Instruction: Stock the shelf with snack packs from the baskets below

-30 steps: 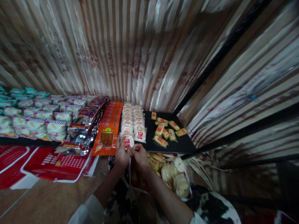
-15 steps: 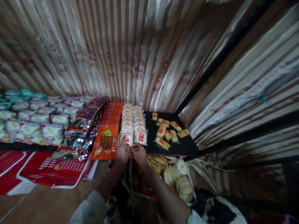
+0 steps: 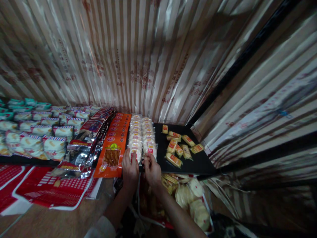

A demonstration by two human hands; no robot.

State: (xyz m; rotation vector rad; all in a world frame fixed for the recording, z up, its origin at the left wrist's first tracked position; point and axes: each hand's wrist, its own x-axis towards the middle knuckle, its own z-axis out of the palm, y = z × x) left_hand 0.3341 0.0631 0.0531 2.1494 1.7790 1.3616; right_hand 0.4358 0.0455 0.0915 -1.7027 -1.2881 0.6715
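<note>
Two rows of clear packets of round white crackers lie on a black shelf board point(image 3: 198, 167). At the front of the left row, my left hand point(image 3: 130, 170) has its fingers over a cracker packet point(image 3: 135, 156), gripping it at its near end. My right hand point(image 3: 152, 170) is closed, fingertips pressed together at the near edge of the front cracker packet point(image 3: 151, 149) in the right row. My fingers hide part of both packets. An orange snack bag point(image 3: 112, 143) lies just left of the rows.
Small yellow wrapped bars point(image 3: 173, 159) lie loose on the right of the board. Dark foil bags point(image 3: 84, 145) and white snack packs point(image 3: 54, 147) fill the left. Below are red printed bags point(image 3: 54, 188) and a red-rimmed basket point(image 3: 158, 223) of packets. Striped sheeting point(image 3: 138, 59) hangs behind.
My right hand has shifted right, from beside my left hand to the front of the right row. My left hand stays at the left row. The view has tilted slightly upward.
</note>
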